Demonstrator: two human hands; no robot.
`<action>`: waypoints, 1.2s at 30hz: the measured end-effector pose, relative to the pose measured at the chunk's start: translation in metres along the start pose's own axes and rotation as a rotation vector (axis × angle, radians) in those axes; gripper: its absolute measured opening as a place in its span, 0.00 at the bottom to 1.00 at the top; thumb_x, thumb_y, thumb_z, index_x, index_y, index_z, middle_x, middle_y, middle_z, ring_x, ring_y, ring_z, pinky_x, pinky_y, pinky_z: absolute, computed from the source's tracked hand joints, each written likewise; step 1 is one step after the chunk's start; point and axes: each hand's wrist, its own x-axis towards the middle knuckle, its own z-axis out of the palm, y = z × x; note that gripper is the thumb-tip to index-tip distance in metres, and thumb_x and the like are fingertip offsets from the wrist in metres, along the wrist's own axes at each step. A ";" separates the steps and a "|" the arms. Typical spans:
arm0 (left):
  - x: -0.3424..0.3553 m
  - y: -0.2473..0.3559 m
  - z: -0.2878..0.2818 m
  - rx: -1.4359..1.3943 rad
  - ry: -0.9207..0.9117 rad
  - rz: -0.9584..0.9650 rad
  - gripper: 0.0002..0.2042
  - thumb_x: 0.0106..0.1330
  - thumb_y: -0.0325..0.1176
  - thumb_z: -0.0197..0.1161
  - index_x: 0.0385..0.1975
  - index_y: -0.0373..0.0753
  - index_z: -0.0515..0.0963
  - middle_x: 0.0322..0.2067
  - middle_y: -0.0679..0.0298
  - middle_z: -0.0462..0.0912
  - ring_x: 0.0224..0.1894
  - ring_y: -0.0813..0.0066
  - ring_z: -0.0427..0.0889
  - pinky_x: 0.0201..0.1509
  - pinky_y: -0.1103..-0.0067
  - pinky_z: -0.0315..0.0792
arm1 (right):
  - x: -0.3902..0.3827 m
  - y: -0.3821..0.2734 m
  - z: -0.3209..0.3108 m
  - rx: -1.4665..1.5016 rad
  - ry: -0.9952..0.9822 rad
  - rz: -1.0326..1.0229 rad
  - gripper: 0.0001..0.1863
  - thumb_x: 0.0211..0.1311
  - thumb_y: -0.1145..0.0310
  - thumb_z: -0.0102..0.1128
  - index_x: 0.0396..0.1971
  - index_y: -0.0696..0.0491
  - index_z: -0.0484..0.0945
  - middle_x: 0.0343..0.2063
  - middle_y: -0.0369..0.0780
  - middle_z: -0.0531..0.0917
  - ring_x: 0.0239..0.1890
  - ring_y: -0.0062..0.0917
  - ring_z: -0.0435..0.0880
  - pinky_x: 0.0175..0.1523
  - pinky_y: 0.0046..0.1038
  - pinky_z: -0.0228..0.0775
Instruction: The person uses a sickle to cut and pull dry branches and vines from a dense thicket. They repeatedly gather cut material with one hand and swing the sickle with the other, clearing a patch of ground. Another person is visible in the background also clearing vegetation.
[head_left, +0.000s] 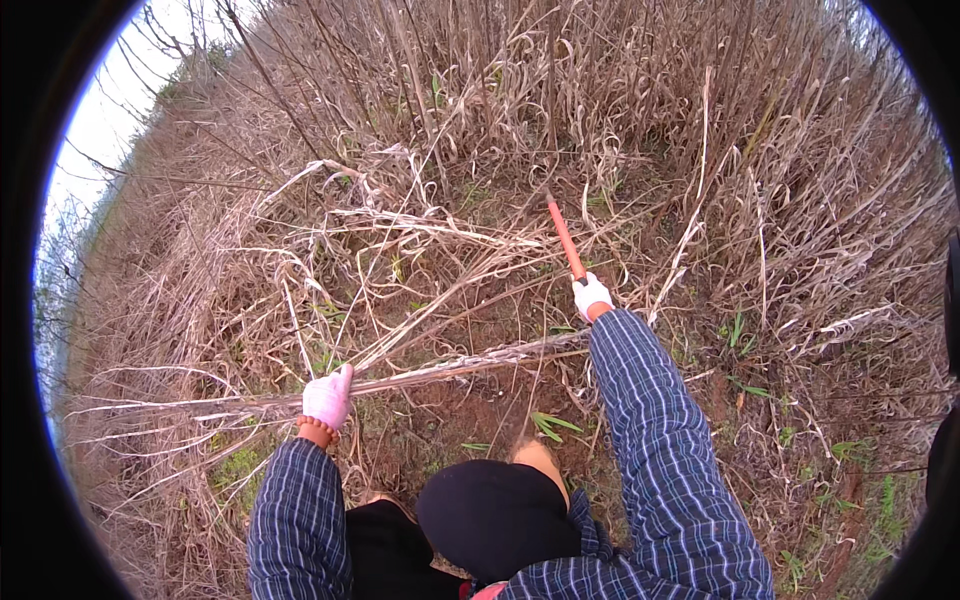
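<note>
My left hand [327,397], in a light pink glove with a beaded bracelet at the wrist, is closed round a bundle of long dry grass stalks [450,367]. The stalks stick out to both sides of the fist, their right ends reaching near my right forearm. In a whitish glove, my right hand [592,296] grips the near end of a long orange-handled tool [565,238]. It points away from me and slightly left, over the ground. Its dark far tip is among the dry grass, and I cannot make out a blade.
Tall dry stems [560,90] stand thickly ahead and along the right. Flattened straw [190,330] covers the slope at left. Bare brown soil [470,410] shows before my knees, with a green tuft [552,424] close to them. Thin branches [265,75] rise at upper left.
</note>
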 end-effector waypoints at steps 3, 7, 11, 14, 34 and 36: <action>-0.002 -0.011 0.000 -0.049 0.102 0.108 0.10 0.61 0.27 0.58 0.41 0.42 0.70 0.27 0.57 0.82 0.30 0.55 0.84 0.30 0.65 0.77 | -0.086 0.061 -0.036 0.097 0.019 -0.013 0.23 0.65 0.54 0.55 0.57 0.48 0.72 0.41 0.52 0.83 0.46 0.46 0.83 0.51 0.41 0.73; -0.028 -0.040 0.010 -0.006 0.041 0.011 0.09 0.62 0.28 0.59 0.41 0.45 0.72 0.27 0.57 0.82 0.30 0.54 0.84 0.30 0.64 0.77 | -0.287 0.148 -0.100 0.050 0.004 0.119 0.26 0.67 0.60 0.57 0.64 0.44 0.66 0.34 0.53 0.84 0.37 0.46 0.85 0.45 0.40 0.75; -0.071 -0.061 0.029 -0.056 -0.018 0.119 0.12 0.60 0.28 0.60 0.43 0.46 0.74 0.28 0.57 0.84 0.32 0.54 0.85 0.35 0.64 0.77 | -0.401 0.177 -0.123 0.313 -0.046 0.284 0.25 0.67 0.63 0.58 0.63 0.51 0.68 0.23 0.41 0.80 0.25 0.27 0.80 0.34 0.31 0.72; -0.103 -0.085 0.032 -0.013 -0.090 0.039 0.11 0.60 0.30 0.59 0.43 0.47 0.74 0.27 0.56 0.84 0.32 0.54 0.85 0.34 0.63 0.77 | -0.431 0.168 -0.125 0.439 -0.122 0.375 0.25 0.67 0.65 0.58 0.63 0.50 0.68 0.24 0.43 0.79 0.24 0.26 0.79 0.33 0.31 0.72; -0.119 -0.041 0.049 -0.035 -0.124 0.185 0.13 0.58 0.30 0.62 0.43 0.43 0.74 0.39 0.54 0.76 0.38 0.56 0.84 0.37 0.65 0.78 | -0.209 -0.090 -0.023 0.213 0.037 -0.263 0.27 0.67 0.57 0.56 0.64 0.48 0.66 0.41 0.54 0.82 0.43 0.47 0.83 0.49 0.40 0.73; -0.109 -0.033 0.048 -0.016 0.002 0.225 0.06 0.60 0.27 0.58 0.36 0.40 0.78 0.37 0.57 0.76 0.39 0.60 0.83 0.36 0.66 0.80 | -0.217 -0.085 0.003 0.200 -0.006 -0.319 0.28 0.67 0.56 0.56 0.65 0.44 0.65 0.40 0.55 0.82 0.43 0.50 0.82 0.48 0.43 0.73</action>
